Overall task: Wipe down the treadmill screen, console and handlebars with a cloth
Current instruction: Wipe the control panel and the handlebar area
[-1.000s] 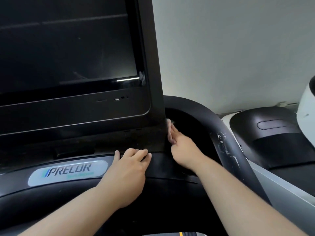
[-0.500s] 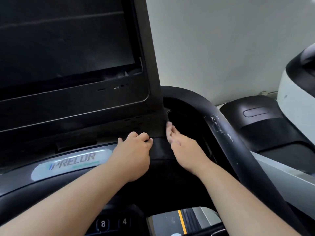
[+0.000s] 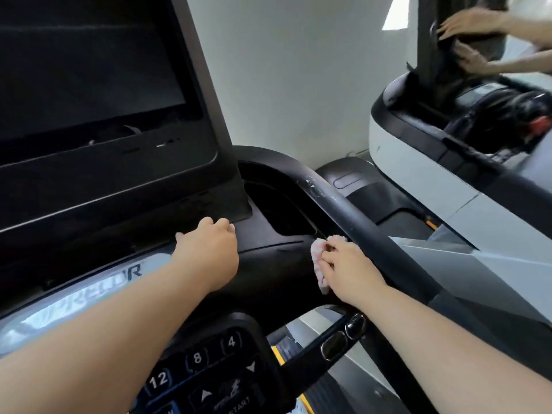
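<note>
The treadmill's dark screen (image 3: 83, 76) fills the upper left. Below it lies the black console (image 3: 268, 264) with a lit logo strip and a keypad (image 3: 197, 360). My left hand (image 3: 209, 249) rests knuckles-up on the console under the screen's lower right corner, fingers curled, nothing visible in it. My right hand (image 3: 346, 264) presses a small pink-white cloth (image 3: 318, 264) onto the console's right side, beside the black handlebar (image 3: 373, 228) that curves down to the right. The handlebar carries scuffed white marks near its top.
A dark cup recess (image 3: 277, 204) sits between screen and handlebar. A neighbouring white-and-black treadmill (image 3: 424, 150) stands at right, where another person's hands (image 3: 472, 25) are on its upright screen. A white wall is behind. Grip sensors (image 3: 337, 342) show on a lower bar.
My right hand has drawn back from the recess by the screen's edge to the console's right side, and the cloth now shows. My view has tilted down and right, revealing the keypad and neighbouring treadmill.
</note>
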The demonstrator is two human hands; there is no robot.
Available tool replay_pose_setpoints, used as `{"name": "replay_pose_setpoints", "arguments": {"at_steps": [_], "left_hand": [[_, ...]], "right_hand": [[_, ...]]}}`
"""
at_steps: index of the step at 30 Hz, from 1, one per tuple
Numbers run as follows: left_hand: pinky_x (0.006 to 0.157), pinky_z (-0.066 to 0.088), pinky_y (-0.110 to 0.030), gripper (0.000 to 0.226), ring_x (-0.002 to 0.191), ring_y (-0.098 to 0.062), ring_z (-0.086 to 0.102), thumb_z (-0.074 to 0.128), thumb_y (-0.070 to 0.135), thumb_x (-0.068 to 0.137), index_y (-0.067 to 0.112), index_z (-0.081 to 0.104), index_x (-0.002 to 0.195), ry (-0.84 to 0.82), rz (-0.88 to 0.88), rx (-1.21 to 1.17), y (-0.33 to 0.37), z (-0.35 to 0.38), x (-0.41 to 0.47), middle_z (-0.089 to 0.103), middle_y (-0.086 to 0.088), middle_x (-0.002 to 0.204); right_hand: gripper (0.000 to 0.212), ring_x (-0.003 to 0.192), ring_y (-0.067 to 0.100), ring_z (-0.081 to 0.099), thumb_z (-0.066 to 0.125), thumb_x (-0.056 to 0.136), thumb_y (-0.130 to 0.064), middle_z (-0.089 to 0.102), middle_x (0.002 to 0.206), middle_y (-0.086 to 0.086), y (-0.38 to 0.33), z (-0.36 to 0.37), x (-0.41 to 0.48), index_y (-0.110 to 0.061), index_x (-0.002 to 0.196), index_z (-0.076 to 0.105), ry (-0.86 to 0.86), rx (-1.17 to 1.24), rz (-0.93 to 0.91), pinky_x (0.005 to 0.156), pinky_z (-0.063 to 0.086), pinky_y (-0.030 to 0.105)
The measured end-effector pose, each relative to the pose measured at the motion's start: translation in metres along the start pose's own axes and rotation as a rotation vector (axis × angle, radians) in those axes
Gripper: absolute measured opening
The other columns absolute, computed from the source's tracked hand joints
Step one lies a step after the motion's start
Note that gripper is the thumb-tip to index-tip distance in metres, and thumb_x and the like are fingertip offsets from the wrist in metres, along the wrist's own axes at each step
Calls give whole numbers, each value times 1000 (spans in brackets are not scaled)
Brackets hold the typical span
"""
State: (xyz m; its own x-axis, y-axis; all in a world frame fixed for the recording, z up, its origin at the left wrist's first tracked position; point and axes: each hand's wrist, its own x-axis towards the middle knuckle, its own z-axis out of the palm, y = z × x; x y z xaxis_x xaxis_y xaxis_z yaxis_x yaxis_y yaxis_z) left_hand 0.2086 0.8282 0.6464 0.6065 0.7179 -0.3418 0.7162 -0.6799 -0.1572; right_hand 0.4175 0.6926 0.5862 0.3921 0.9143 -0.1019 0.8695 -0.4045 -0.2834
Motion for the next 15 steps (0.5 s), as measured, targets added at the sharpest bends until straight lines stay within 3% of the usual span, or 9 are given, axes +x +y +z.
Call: {"name": "replay_pose_setpoints", "arguments": {"at_steps": [2,4,5,7,10,12,14,15], "left_hand": [[84,47,-53,33,89,-19,23,39,24,95,13,46,126,-7,2,40,1,0,-1,34,1,107],[85,45,-54,35,93,-22,27,40,23,95,14,47,129,-28,24,97,1,0,-2,35,-1,116],[85,45,-55,37,97,-23,30,40,24,96,14,47,131,-37,34,119,0,0,-3,35,-2,122],[86,44,-55,38,104,-25,32,39,25,97,15,46,133,-40,48,132,0,-2,-4,34,-4,126],[90,42,-58,45,108,-25,33,39,26,97,11,37,139,-5,27,71,0,2,-2,34,-3,124],[94,40,-60,49,110,-23,34,38,25,97,7,31,142,17,-4,32,1,4,-1,35,-2,124],[97,36,-63,51,111,-24,33,37,22,96,6,28,144,19,-14,17,3,5,0,35,-3,126],[98,34,-64,50,111,-24,33,36,20,96,5,29,143,21,-14,13,3,5,0,35,-4,125]], "right_hand": [[45,110,14,46,58,88,-42,47,123,-2,-4,-6,6,-17,126,50,-69,-354,-15,86,42,26],[75,117,24,39,67,78,-52,41,129,4,-12,-13,15,-14,136,39,-106,-604,-35,92,37,35],[79,118,25,38,68,75,-53,40,129,5,-18,-19,20,-12,136,39,-111,-666,-53,93,35,35],[74,114,26,40,70,74,-51,43,123,6,-18,-23,35,-9,129,45,-81,-734,-127,89,33,34],[65,92,23,52,83,56,-49,55,99,4,-20,-31,50,-10,102,62,-37,-771,-244,73,35,32],[60,97,22,52,69,68,-51,54,106,4,-13,-30,45,-10,110,58,-101,-701,-313,74,34,31],[69,100,24,51,34,76,-57,54,113,6,-1,-30,31,-8,121,53,-166,-641,-355,80,39,33],[73,100,24,50,25,75,-56,53,115,6,6,-31,26,-8,122,53,-198,-618,-374,83,41,34]]}}
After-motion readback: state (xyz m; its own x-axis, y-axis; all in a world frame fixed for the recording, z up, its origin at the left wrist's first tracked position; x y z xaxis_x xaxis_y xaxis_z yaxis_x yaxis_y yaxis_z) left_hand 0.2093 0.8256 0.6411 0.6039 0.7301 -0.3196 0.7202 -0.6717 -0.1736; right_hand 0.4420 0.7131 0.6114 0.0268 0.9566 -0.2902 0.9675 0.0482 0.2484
